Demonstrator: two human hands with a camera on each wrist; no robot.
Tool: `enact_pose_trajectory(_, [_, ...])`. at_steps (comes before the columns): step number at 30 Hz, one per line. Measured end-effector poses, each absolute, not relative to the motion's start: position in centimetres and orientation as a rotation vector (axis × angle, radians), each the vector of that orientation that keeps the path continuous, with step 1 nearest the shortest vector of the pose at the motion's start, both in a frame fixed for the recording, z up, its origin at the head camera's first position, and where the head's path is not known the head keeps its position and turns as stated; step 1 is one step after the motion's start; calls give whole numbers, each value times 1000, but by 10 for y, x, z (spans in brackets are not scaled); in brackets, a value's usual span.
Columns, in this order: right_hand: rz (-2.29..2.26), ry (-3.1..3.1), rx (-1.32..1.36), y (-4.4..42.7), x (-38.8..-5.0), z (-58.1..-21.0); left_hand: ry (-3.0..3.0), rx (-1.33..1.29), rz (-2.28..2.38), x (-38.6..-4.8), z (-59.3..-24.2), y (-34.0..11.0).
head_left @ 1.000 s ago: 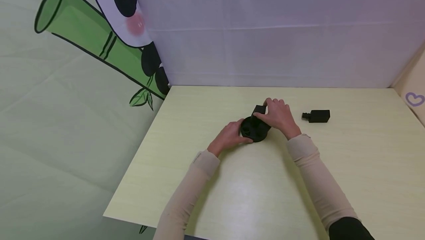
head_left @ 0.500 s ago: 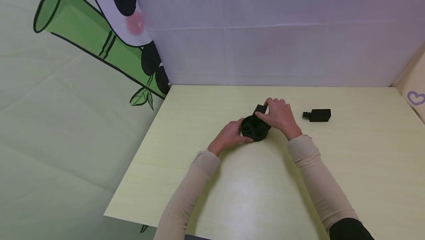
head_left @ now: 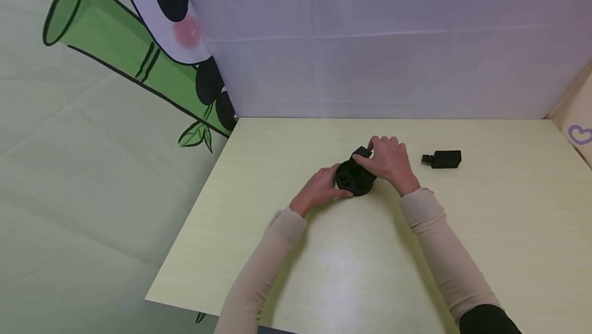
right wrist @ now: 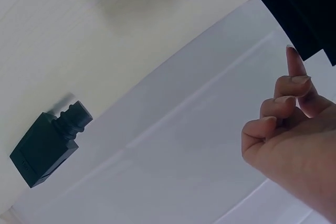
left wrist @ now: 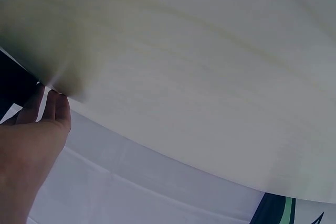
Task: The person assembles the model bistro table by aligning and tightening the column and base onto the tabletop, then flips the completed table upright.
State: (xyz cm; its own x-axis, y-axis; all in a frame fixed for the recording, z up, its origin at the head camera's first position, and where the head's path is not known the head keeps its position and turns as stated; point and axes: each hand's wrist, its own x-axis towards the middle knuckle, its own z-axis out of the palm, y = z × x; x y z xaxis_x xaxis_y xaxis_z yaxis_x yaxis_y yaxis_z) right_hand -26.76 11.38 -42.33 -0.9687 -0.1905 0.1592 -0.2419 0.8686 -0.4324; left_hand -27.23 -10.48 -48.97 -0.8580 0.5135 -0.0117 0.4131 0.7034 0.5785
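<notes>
A round black base (head_left: 355, 182) with a circular hole sits on the table in the head view. My left hand (head_left: 319, 188) grips it at the left edge, thumb at the front. A black rectangular block (head_left: 362, 152) stands at the back of the base; my right hand (head_left: 389, 160) pinches it between thumb and fingers. In the right wrist view, my fingertip touches the lower end of the dark block (right wrist: 296, 24). The left wrist view shows only part of a dark object (left wrist: 16, 80) at the fingertips. How block and base join is hidden.
To the right of my right hand, a second black block with a ribbed, narrower end (head_left: 445, 160) lies on the pale table (head_left: 259, 195). A lilac cloth (head_left: 370, 67) hangs behind the table's back edge. A printed panda-and-bamboo cloth hangs at the left.
The black block has turned slightly in my right hand. My left hand keeps its place on the base, and the second block lies still.
</notes>
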Motion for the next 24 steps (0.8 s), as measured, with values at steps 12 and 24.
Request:
enact_pose_trajectory(12, [664, -2924, 375, 114, -270, -420, 2743, 727, 880, -276, -489, -98])
enact_pose_trajectory(24, [678, -2957, 462, 116, -269, -419, 2743, 729, 894, -275, -489, -96])
